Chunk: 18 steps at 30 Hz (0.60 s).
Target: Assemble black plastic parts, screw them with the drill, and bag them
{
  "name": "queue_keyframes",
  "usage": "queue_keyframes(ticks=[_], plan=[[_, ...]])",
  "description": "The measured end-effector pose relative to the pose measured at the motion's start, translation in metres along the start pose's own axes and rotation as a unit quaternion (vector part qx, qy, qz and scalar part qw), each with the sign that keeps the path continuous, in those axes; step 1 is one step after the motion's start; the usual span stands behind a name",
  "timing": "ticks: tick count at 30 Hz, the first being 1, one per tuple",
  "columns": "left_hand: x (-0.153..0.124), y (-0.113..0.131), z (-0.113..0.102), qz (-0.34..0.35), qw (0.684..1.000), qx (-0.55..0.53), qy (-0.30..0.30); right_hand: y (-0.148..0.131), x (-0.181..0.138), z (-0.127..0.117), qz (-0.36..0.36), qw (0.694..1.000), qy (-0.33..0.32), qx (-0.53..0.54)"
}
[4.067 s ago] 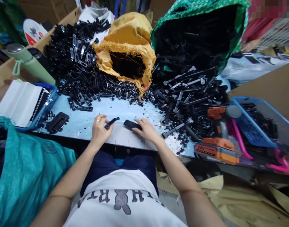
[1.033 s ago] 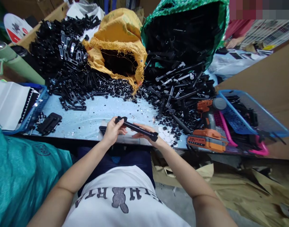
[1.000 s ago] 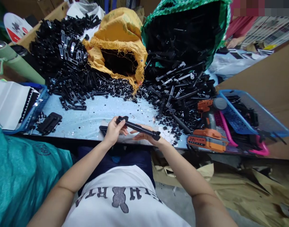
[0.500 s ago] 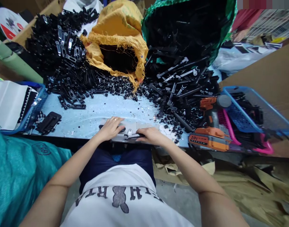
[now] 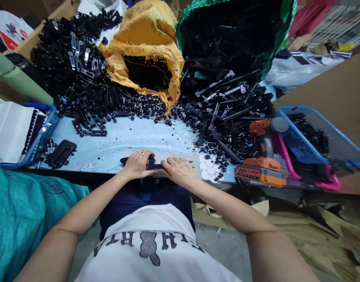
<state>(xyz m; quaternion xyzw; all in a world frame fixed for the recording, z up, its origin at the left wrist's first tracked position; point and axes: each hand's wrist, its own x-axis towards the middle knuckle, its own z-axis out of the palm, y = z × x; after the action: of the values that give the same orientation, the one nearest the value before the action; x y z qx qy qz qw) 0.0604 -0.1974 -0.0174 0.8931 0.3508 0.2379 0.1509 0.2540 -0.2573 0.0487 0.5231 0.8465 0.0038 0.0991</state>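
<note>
At the table's front edge my left hand [image 5: 138, 164], with a ring on one finger, is closed around a black plastic part [image 5: 152, 161]. A dark rounded end of a piece sticks out to the left of that hand. My right hand [image 5: 180, 170] is closed on the bar-like right end of the same part, fingertips near my left thumb. Both hands rest low over a flat greyish plate [image 5: 184, 156]. A thin dark tip shows beyond my right knuckles. My fingers hide much of the part. White round discs [image 5: 204, 172] lie just right of my right hand.
Behind the blue tabletop [image 5: 100, 150] are heaped black brackets [image 5: 88, 113], a yellow sack [image 5: 147, 29] and a green sack [image 5: 180, 23]. An orange cordless drill [image 5: 260, 168] and a blue basket [image 5: 339, 158] stand right. Another person's hand [image 5: 299, 42] shows at upper right.
My right hand has moved left, closer to my left hand. The pale, shiny piece seen between the hands now appears as a dark part held by both.
</note>
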Motion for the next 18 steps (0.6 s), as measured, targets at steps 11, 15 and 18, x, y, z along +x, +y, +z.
queue_keyframes(ticks=[11, 15, 18], plan=[[0.003, -0.001, 0.004, -0.011, 1.000, -0.025, -0.010, 0.019, 0.021, -0.016, -0.037, 0.999, -0.021, 0.011], [0.044, -0.024, -0.001, -0.040, 0.996, -0.056, -0.048, 0.048, 0.023, 0.009, -0.053, 0.996, -0.002, 0.067], [0.089, -0.065, -0.009, -0.191, 0.978, -0.053, 0.066, 0.065, 0.018, 0.025, -0.049, 0.994, 0.004, 0.096]])
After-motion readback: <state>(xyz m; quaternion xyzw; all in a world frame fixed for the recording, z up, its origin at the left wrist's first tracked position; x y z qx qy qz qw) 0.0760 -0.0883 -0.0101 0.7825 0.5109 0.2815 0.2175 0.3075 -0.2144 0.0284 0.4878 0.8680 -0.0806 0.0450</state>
